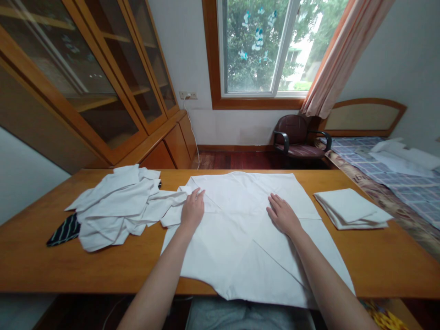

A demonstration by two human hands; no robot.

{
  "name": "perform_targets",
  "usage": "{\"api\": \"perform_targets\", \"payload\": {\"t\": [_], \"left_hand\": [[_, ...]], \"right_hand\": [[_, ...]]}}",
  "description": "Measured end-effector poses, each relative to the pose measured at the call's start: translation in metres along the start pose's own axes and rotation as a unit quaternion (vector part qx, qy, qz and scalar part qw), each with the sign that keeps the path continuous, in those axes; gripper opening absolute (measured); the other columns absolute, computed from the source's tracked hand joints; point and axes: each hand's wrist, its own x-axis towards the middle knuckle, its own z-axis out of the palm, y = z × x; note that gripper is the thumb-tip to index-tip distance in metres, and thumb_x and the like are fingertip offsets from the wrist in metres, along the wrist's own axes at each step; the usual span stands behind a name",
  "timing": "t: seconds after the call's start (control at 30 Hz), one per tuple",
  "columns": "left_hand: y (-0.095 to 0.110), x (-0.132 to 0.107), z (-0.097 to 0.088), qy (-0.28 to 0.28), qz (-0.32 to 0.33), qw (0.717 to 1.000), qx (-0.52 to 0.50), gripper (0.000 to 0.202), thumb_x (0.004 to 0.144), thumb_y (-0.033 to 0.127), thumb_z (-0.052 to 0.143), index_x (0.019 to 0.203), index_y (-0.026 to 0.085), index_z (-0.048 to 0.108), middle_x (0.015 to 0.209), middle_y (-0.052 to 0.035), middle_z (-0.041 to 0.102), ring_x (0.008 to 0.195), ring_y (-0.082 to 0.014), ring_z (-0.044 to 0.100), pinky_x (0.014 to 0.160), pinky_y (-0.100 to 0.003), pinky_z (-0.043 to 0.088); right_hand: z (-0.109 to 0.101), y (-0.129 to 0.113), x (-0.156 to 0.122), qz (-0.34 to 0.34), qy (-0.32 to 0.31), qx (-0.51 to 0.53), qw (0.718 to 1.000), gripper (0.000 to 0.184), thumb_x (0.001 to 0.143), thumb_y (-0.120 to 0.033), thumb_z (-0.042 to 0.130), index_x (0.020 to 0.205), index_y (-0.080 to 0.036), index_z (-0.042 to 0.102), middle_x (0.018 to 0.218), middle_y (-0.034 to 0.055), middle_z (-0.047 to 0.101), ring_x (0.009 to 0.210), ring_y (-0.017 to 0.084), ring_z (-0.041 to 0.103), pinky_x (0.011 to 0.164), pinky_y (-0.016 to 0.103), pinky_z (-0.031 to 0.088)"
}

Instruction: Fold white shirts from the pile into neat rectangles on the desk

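Note:
A white garment [237, 238] lies spread across the middle of the table, creased by diagonal fold lines, its near edge hanging over the front. My left hand [193, 206] rests on its upper left part, fingers stretched forward and slightly apart, beside a bunched white sleeve-like piece [172, 215]. On the right half of the garment my right hand [282, 213] lies flat with its fingers extended. To the left is a crumpled pile of white clothes [117, 201], with a dark striped cloth piece [67, 230] poking out from under it. A folded white cloth [350, 208] lies at the right.
The wooden table [113, 270] runs the full width before me. Behind it stand a glass-doored cabinet [137, 133] at left and a dark red armchair [299, 137] under the window. A bed [388, 169] is at the right, beyond the table.

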Motion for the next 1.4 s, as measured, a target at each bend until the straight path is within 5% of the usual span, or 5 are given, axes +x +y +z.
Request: {"api": "perform_targets", "payload": {"t": [0.3,0.67,0.93,1.13,1.4], "left_hand": [[-0.071,0.012,-0.029,-0.095,-0.204,0.974,0.023,0.049,0.100,0.034,0.035,0.144,0.016,0.050,0.134,-0.0199,0.059,0.110,-0.0330,0.065,0.089,-0.046,0.053],[-0.140,-0.015,-0.030,-0.034,-0.245,0.968,0.036,0.036,0.097,0.025,0.030,0.109,0.011,0.061,0.113,-0.0200,0.066,0.109,-0.0316,0.063,0.094,-0.040,0.050],[-0.201,-0.027,-0.032,-0.035,-0.256,0.966,0.010,0.035,0.095,0.029,0.035,0.112,0.014,0.062,0.120,-0.0164,0.064,0.118,-0.0305,0.058,0.102,-0.042,0.048],[-0.170,-0.028,-0.045,-0.043,-0.242,0.969,0.010,0.043,0.093,0.039,0.042,0.125,0.018,0.063,0.131,-0.0144,0.057,0.114,-0.0301,0.061,0.102,-0.042,0.048],[-0.082,-0.008,-0.037,0.010,-0.035,0.999,-0.009,0.035,0.093,0.030,0.046,0.117,0.020,0.069,0.130,-0.0102,0.061,0.124,-0.0264,0.055,0.113,-0.040,0.040]], "right_hand": [[0.002,0.001,0.000,0.001,0.015,0.009,1.000,0.056,0.101,-0.042,0.036,0.148,-0.015,0.049,0.158,0.0109,0.041,0.147,0.027,0.035,0.120,0.047,0.028],[0.003,0.003,0.000,-0.008,0.024,0.013,1.000,0.055,0.101,-0.041,0.035,0.144,-0.011,0.052,0.156,0.0125,0.044,0.146,0.027,0.037,0.120,0.046,0.030],[0.003,0.003,0.000,-0.006,0.027,0.019,0.999,0.055,0.100,-0.040,0.037,0.145,-0.013,0.052,0.156,0.0125,0.044,0.146,0.028,0.038,0.119,0.048,0.031],[0.002,0.003,0.000,-0.009,0.030,0.017,0.999,0.054,0.100,-0.039,0.037,0.146,-0.015,0.052,0.156,0.0122,0.044,0.145,0.028,0.039,0.119,0.049,0.031],[0.002,0.004,0.006,-0.017,0.014,0.002,1.000,0.055,0.101,-0.040,0.035,0.145,-0.012,0.052,0.157,0.0127,0.043,0.146,0.028,0.037,0.119,0.048,0.031]]}}
